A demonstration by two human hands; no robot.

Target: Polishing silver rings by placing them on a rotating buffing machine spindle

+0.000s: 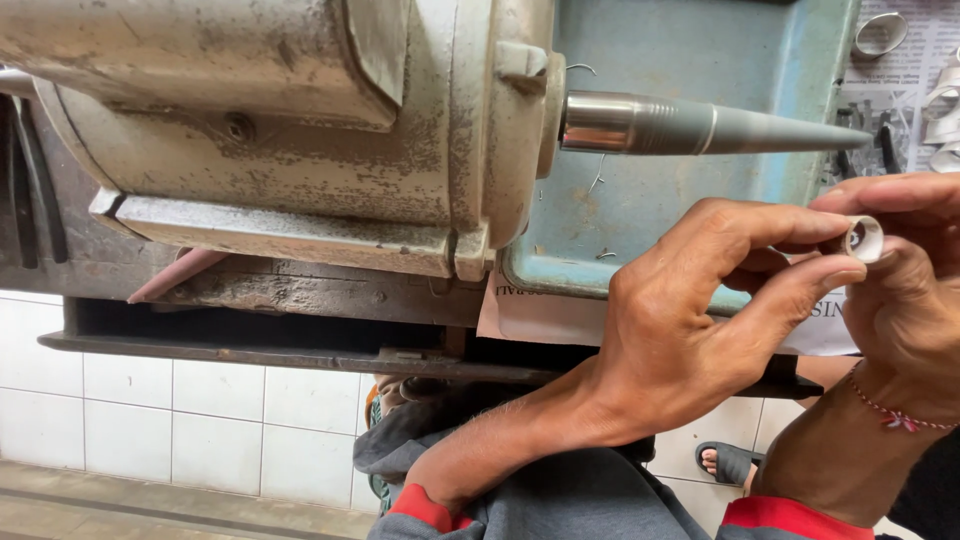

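A worn, paint-flaked grey metal motor housing (280,130) is sitting up and left of the hands. Its tapered steel spindle (700,128) is pointing right, just above them. The left hand (680,330) and right hand (905,290) are meeting, fingertips together pinching a small silver metal ring (864,239). Above the right hand, more silver bands (880,33) are lying on printed paper (925,40).
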